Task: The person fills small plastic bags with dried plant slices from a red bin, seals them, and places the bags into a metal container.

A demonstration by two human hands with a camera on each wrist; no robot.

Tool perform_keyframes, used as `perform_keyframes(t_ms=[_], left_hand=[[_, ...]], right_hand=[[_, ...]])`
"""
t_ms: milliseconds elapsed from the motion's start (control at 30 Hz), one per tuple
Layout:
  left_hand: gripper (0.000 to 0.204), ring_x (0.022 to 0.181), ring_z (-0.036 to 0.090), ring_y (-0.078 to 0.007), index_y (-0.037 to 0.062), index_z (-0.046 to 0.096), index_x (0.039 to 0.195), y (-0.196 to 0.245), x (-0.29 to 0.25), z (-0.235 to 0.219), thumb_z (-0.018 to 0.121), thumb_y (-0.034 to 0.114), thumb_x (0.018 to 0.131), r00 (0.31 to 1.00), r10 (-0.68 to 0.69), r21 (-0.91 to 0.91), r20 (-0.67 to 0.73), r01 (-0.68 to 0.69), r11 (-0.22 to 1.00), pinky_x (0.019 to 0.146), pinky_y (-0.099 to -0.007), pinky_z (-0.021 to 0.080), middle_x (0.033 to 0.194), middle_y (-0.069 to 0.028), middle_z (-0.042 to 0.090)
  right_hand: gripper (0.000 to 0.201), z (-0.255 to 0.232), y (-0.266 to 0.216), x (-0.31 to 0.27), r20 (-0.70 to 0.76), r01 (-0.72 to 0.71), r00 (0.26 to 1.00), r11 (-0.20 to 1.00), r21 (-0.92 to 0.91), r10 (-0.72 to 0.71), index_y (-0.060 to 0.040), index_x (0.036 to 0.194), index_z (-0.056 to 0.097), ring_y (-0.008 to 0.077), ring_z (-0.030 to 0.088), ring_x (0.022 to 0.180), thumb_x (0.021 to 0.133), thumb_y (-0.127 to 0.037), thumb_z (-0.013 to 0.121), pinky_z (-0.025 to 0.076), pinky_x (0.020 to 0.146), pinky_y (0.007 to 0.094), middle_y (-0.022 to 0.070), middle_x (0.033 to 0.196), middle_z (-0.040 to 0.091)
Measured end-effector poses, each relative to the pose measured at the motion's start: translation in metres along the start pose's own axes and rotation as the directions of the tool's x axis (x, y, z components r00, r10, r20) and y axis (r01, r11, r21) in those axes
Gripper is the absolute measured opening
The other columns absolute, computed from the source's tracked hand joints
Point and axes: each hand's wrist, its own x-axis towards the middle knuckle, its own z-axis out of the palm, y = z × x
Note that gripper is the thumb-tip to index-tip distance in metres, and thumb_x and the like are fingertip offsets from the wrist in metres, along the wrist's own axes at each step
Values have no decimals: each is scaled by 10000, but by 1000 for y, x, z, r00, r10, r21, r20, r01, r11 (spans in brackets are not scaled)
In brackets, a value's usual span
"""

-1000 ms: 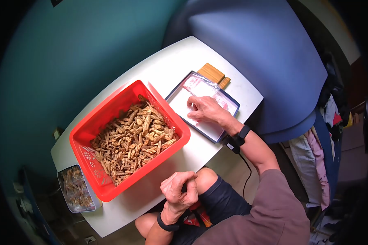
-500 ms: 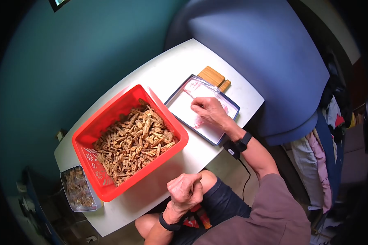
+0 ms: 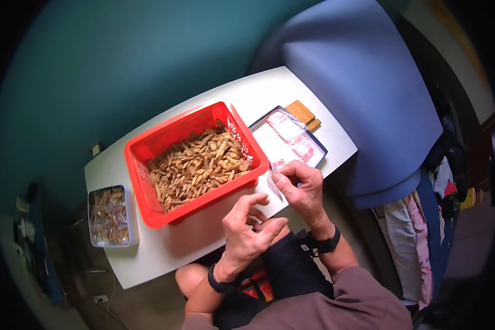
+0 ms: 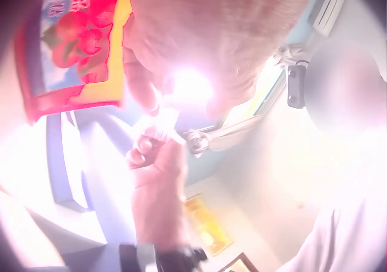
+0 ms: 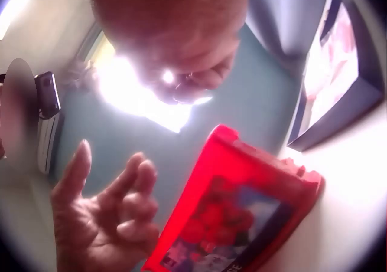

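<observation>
My right hand (image 3: 304,191) pinches a small clear plastic bag (image 3: 275,187) between thumb and fingers, just off the front right corner of the red basket (image 3: 203,208). Brown dried root pieces (image 3: 198,165) fill much of that basket. My left hand (image 3: 248,232) is beside the bag, palm turned toward it, its fingers loosely bent and spread from the thumb. In the right wrist view the left hand (image 5: 106,223) holds nothing. A dark-rimmed tray (image 3: 264,144) lies beyond my right hand, with pink-printed plastic bags (image 3: 291,132) in it.
A clear-sided box (image 3: 132,220) of bagged root pieces stands at the table's left end. Wooden blocks (image 3: 301,113) lie behind the tray. The white table (image 3: 165,258) meets a teal wall at the back, with a blue padded panel (image 3: 357,99) at the right.
My right hand has come back from the tray toward me, bringing a bag with it. My left hand has risen and its fingers have loosened from a curl.
</observation>
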Motion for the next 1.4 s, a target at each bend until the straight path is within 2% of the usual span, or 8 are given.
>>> perform_keyframes(t_ms=[100,200,333,700,800,1100,1167,1400], left_hand=[[370,665,651,-121,-3,659,1051,10,-10,6,839,209,807,999,11,-42,-53,-13,999,550,-242,512,904,-83,695],[135,675,607,-58,-7,638,1026,21,-32,4,622,125,1001,976,-206,-308,-70,175,935,578,-201,487,819,-27,663],[132,657,603,-56,-12,651,987,37,-60,2,629,117,995,976,-161,-317,-148,108,942,557,-202,490,800,-22,660],[80,594,613,-65,1,655,925,69,-124,-1,668,70,963,956,-211,-355,-206,128,926,498,-196,488,789,-58,704],[109,501,531,-52,21,616,875,74,-139,2,669,63,960,946,-237,-413,-221,129,901,451,-192,424,741,-42,671],[143,499,439,-24,68,574,867,83,-167,8,664,87,977,953,-251,-509,-171,133,850,430,-181,316,698,-6,594],[163,501,436,-22,68,572,865,85,-170,9,675,119,980,961,-252,-476,-112,171,863,434,-179,312,691,3,585],[199,499,453,-51,50,604,912,80,-173,13,681,217,987,952,-305,-443,-15,267,856,455,-200,344,661,4,575]], right_hand=[[84,7,-29,-11,-5,126,992,987,-97,-127,2,786,659,43,532,586,827,14,731,417,522,213,5,674,607],[86,8,-50,-22,1,196,980,972,-128,-197,4,777,654,61,528,559,798,41,728,407,500,223,25,667,596],[112,10,-73,-41,43,270,963,950,-155,-266,-5,745,636,134,542,486,770,33,738,421,459,281,74,639,582],[81,-7,-109,-93,168,256,958,958,-127,-233,-10,848,691,139,604,509,798,-14,754,472,487,277,81,688,633],[205,-13,-117,-107,226,-44,974,997,67,28,-2,1038,692,73,630,577,845,-34,751,487,526,245,45,713,652],[229,-34,-110,-151,572,-350,818,842,410,62,19,1014,701,18,547,648,852,-93,817,450,578,198,-1,742,651],[206,-37,-106,-158,633,-526,766,680,512,116,56,1017,679,36,574,672,868,-41,783,446,585,197,21,792,675],[114,-54,-93,-154,689,-593,706,668,449,164,8,908,705,59,587,560,905,-95,755,448,508,210,13,633,639]])
